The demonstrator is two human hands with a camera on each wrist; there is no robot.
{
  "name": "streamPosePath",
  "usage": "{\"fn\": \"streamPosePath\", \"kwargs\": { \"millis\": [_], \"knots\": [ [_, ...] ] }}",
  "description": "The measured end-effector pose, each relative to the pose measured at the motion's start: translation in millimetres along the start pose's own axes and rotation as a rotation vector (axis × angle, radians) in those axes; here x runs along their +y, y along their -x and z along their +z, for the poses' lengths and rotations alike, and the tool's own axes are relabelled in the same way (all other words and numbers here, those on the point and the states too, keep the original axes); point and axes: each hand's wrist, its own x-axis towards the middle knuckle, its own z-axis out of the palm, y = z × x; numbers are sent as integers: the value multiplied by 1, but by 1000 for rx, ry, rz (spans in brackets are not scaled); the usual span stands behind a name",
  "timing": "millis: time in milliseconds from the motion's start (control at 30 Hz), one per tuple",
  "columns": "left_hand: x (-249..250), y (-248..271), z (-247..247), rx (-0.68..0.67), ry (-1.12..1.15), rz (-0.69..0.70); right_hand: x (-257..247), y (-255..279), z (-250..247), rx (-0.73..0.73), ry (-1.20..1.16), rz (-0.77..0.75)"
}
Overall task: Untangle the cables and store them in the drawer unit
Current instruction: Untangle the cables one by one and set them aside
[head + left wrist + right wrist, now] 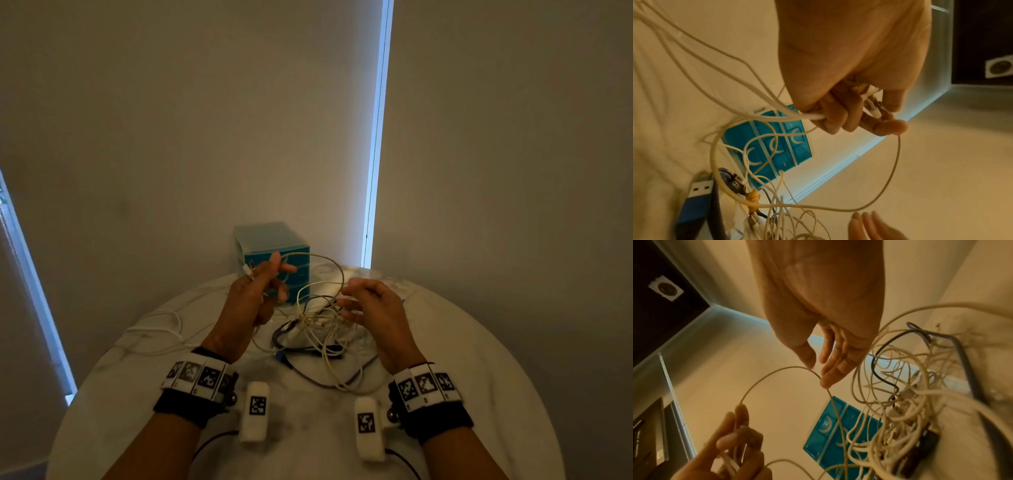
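A tangled heap of thin white and dark cables point(318, 329) lies mid-table on the round white marble-patterned table point(479, 359), near the blue translucent plastic drawer unit point(274, 250) at the far edge. The left hand point(255, 294) grips white cable ends in curled fingers, raised. The right hand point(373, 305), fingers loosely spread, touches a cream loop point(777, 371) with its fingertips.

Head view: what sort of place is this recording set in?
Probably a room in a home or small office: a round marble-look table against roller blinds, with a small blue drawer unit and a cable tangle on it.
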Motion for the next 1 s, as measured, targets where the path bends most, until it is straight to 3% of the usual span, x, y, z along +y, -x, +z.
{"fn": "streamPosePath", "kwargs": {
  "millis": [67,167,300,433,500,600,700,900,1000],
  "knots": [
    [0,-1,-2,-48,24,-32,5,3,3,-68,59,-29],
    [-2,2,5,-109,-121,-37,11,6,7,-124,309,-173],
    [-6,-1,6,-24,-162,-44,11,2,6,-61,614,-358],
    [-8,1,7,10,-208,-114,6,6,14,-283,466,-344],
    [-8,-1,12,32,-120,-170,11,10,19,-340,474,-291],
    [-10,-10,3,77,285,-285,18,9,25,-259,326,-102],
    [-10,-14,-10,75,592,-273,13,7,31,-176,127,24],
    [-17,-17,-7,148,582,-238,15,14,40,-168,120,-113],
    [-14,-16,-1,105,498,-261,16,20,42,-225,206,-151]
  ]
}}
